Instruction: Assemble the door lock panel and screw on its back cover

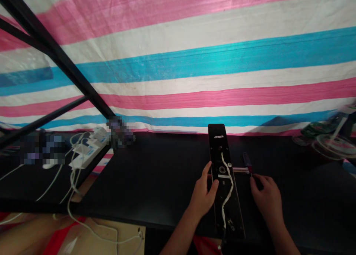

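A long, narrow black panel (217, 192), perhaps a device housing, stands out in front of me with its far end near the striped sheet. A white-wrapped cable (231, 188) runs down its face, past a round part and small holes. My left hand (204, 193) grips its left edge, thumb on the face. To the right, my right hand (267, 197) has its fingers pinched at the near end of a screwdriver (247, 161) with a dark and red handle, which points away from me. A pale pinkish strip (240, 170) sticks out between panel and screwdriver.
A black table (144, 180) lies beneath. At left are a white power strip (90, 151) with plugs and cords, and a slanted black metal frame (69, 69). Tangled green and clear items (328, 136) sit at far right. Another person's arm (30, 232) shows at lower left.
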`<action>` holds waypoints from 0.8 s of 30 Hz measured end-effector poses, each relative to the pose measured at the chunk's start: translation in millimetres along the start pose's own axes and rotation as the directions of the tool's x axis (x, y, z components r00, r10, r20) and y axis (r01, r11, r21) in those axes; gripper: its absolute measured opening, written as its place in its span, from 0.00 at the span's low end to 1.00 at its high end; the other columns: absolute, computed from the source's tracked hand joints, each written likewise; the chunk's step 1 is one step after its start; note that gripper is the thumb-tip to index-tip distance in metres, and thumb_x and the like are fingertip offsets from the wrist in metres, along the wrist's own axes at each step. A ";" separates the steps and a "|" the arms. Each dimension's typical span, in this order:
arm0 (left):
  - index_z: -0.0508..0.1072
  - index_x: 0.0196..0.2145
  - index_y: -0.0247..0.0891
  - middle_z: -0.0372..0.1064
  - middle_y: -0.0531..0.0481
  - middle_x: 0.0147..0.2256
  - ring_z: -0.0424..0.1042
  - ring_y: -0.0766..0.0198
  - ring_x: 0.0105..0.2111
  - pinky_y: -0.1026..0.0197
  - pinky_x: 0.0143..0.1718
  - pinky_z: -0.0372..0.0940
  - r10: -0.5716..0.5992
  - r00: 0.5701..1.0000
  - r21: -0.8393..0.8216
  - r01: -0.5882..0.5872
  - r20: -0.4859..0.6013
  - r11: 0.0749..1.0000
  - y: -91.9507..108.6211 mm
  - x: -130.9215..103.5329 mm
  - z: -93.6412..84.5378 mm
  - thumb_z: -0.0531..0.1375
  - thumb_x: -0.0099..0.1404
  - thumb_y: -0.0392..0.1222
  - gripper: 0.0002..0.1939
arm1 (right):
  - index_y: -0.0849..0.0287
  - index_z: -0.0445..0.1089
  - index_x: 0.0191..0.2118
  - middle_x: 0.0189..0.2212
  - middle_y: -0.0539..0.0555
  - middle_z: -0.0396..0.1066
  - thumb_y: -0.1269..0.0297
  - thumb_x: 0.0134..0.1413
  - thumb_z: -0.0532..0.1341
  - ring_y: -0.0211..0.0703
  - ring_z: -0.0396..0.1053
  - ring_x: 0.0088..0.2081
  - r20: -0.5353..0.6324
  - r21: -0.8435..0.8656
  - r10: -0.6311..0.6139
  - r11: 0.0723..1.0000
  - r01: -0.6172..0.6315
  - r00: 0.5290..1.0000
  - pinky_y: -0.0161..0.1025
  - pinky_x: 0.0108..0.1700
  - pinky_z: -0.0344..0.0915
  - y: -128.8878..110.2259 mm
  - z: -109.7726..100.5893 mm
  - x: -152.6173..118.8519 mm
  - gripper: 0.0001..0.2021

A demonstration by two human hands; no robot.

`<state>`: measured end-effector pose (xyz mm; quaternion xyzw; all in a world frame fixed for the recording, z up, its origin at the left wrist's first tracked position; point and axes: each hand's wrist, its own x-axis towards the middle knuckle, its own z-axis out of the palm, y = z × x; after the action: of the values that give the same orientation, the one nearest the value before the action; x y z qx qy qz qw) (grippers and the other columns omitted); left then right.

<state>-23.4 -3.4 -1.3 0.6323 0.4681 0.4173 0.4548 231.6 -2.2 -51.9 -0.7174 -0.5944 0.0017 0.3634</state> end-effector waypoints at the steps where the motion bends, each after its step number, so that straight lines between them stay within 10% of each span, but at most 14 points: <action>1: 0.49 0.71 0.45 0.77 0.45 0.50 0.78 0.56 0.47 0.49 0.54 0.69 -0.001 1.000 -0.001 0.001 -0.004 1.000 -0.1 0.1 0.0 0.53 0.75 0.49 0.32 | 0.63 0.76 0.41 0.37 0.66 0.73 0.37 0.64 0.48 0.56 0.71 0.38 -0.001 0.000 0.005 1.000 -0.005 1.000 0.51 0.43 0.67 -0.2 -0.1 -0.2 0.33; 7: 0.56 0.70 0.45 0.65 0.45 0.65 0.66 0.54 0.63 0.48 0.66 0.58 0.041 0.999 0.031 -0.042 0.032 0.999 4.5 1.3 -2.2 0.52 0.75 0.48 0.28 | 0.63 0.76 0.41 0.37 0.65 0.73 0.36 0.64 0.48 0.56 0.72 0.38 -0.007 0.001 0.011 1.000 -0.011 1.000 0.51 0.43 0.67 -2.0 -1.2 0.1 0.33; 24: 0.56 0.69 0.44 0.73 0.45 0.58 0.73 0.56 0.55 0.49 0.61 0.64 0.018 1.000 -0.003 -0.018 0.017 1.000 4.2 2.2 -1.0 0.53 0.75 0.47 0.28 | 0.65 0.77 0.40 0.36 0.65 0.73 0.38 0.65 0.49 0.56 0.72 0.37 -0.016 0.000 -0.017 1.000 0.017 1.000 0.51 0.43 0.68 -0.5 -0.6 0.4 0.33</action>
<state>-23.0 -1.7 3.2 0.6392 0.4582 0.4167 0.4558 231.6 -2.2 -51.1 -0.7121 -0.5978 -0.0070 0.3681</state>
